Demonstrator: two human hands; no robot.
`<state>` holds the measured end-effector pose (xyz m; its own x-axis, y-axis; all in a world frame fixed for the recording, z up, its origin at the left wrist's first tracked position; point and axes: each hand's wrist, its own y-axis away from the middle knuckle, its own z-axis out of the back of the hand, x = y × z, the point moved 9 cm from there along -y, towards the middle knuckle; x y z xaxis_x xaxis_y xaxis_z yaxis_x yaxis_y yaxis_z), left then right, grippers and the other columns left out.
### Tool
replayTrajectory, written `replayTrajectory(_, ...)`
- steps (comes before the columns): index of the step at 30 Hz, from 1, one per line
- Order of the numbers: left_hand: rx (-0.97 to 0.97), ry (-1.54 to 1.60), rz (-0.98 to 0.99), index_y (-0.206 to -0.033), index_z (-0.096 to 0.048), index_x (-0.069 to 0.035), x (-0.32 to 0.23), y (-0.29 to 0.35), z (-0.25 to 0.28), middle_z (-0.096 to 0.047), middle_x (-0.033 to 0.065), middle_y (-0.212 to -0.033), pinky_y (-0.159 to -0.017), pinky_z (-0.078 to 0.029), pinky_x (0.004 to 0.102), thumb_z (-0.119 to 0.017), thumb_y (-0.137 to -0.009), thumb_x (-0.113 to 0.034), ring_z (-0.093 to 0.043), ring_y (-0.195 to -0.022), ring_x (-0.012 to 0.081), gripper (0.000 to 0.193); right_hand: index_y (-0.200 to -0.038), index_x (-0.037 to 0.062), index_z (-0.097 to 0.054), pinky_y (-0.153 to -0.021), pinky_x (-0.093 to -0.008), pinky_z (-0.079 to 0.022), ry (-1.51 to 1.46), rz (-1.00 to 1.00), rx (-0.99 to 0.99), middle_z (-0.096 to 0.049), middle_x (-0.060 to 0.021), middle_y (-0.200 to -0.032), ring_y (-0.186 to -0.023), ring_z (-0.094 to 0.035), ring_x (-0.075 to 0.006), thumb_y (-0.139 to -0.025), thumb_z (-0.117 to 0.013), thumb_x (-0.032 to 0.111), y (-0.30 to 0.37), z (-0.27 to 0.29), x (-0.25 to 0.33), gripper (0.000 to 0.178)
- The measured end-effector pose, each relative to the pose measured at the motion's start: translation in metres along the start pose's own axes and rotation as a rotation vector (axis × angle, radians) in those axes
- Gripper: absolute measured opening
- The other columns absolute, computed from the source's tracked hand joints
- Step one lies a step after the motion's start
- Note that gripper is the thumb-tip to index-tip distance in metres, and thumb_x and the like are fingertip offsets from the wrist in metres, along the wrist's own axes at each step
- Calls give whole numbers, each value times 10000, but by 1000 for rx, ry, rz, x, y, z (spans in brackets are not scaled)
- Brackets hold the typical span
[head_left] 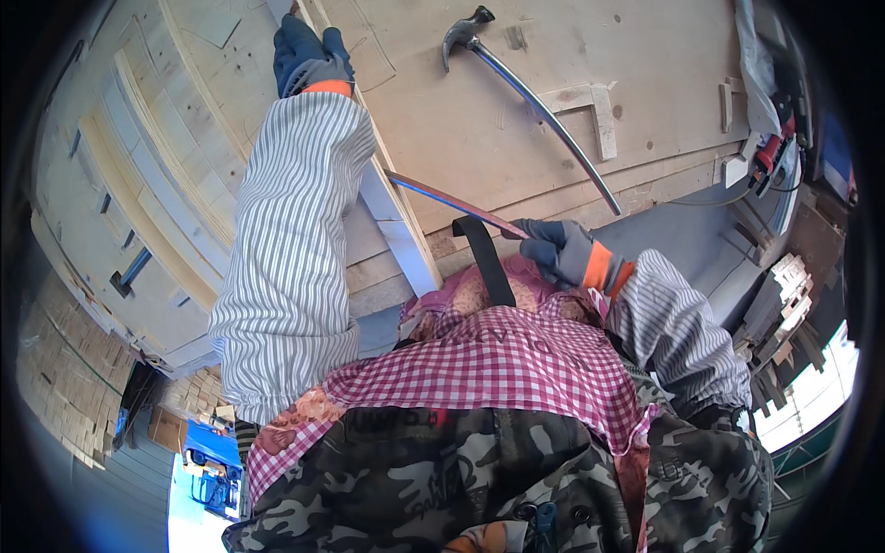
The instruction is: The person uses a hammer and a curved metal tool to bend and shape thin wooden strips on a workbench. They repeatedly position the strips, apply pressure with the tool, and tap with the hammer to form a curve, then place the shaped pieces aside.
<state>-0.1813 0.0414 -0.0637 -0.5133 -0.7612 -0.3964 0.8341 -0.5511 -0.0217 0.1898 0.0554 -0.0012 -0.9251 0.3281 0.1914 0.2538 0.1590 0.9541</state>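
Note:
My left hand (313, 60), in a dark blue-grey glove with an orange cuff, grips the far part of a long pale wooden strip (403, 241). The strip runs from the top of the view down toward my apron. My right hand (558, 253), in a matching glove, is closed on the near end of a thin, flat, reddish-brown bar (452, 202); its exact kind cannot be made out. The bar's far tip meets the strip's right edge. A claw hammer (544, 111) with a shiny metal handle lies on the wooden worktable (664, 55), right of the strip.
More long wooden strips (138, 120) lie side by side on the left. An L-shaped wood piece (601, 120) is near the hammer. A red-handled tool (770, 152) hangs by the right edge. Stacked timber (74, 387) stands at lower left, wood offcuts (784, 295) at right.

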Motion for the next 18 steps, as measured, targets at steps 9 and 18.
replayTrajectory(9, -21, -77, 46, -1347, -272, 6, 22, 27, 34, -247, 210, -1404, -1046, -265, 400, -593, -780, -282, -284, -1277, 349, 712, -1222, 105, -520, -373, -239, -352, 172, 132, 225, -485, -4, -536, -407, -434, -76, -895, -486, 202, -57, 3, 4, 343)
replayTrajectory(18, -124, -17, 242, -1298, -316, 52, 67, 178, 126, -292, 258, -1353, -1024, -278, 413, -592, -817, -162, -301, -1249, 385, 595, -1045, 52, -572, -438, -275, -408, 179, 237, 187, -519, -21, -564, -449, -497, -111, -898, -479, 257, -71, -84, 53, 269)
